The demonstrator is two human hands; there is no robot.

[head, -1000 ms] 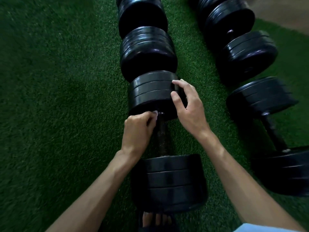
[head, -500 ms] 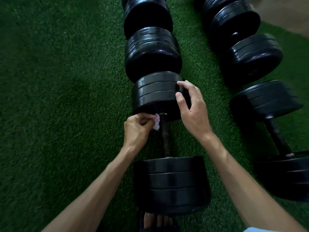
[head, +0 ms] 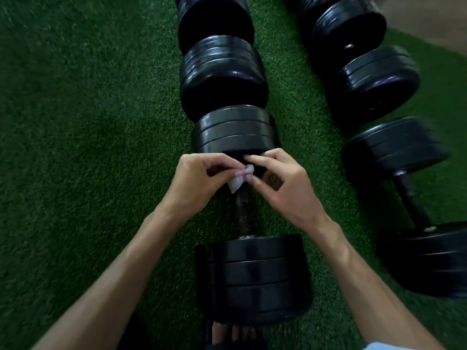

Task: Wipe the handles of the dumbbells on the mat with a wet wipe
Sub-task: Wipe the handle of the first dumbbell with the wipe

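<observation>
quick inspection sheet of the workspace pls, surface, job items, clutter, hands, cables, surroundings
surface: green turf mat
job's things: white wet wipe held above the handle of the nearest dumbbell; more black dumbbells in two rows
clutter: nothing seen
grippers: left hand pinches the wipe; right hand pinches its other end
cables: nothing seen
surroundings: bare brown floor past the mat; a sandalled foot at the bottom edge

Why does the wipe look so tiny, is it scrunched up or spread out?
Scrunched up. The wet wipe is a small crumpled wad, pinched between the left hand and right hand above the dumbbell handle.
</observation>
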